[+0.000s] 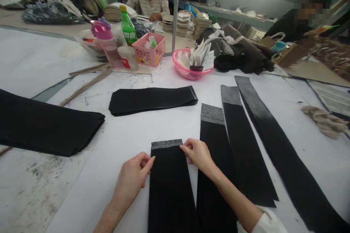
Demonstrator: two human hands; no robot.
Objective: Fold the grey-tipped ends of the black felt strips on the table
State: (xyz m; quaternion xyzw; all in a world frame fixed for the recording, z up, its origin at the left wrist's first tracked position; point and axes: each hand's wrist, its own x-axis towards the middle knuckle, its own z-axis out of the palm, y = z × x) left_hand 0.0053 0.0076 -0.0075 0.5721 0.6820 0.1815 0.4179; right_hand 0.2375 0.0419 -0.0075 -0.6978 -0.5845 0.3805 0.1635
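Observation:
A black strip of material (169,189) with a narrow grey band at its far end lies on the white table in front of me. My left hand (133,176) pinches its left edge just below the band. At the upper right corner, my right hand (198,153) pinches the other edge. To the right lie more black strips with grey ends: a nearer one (213,153), partly beneath my right forearm, a middle one (246,145) and a long outer one (290,167). Beyond my hands rests a flat stack of black strips (153,99).
Another black stack (46,123) lies at left. A pink basket (191,74), a pink box (157,52), a green bottle (127,27), a jar (128,58) and a purple-lidded cup (108,43) stand behind. A metal pole (175,11) rises there. Two people sit beyond. Gloves (325,120) lie right.

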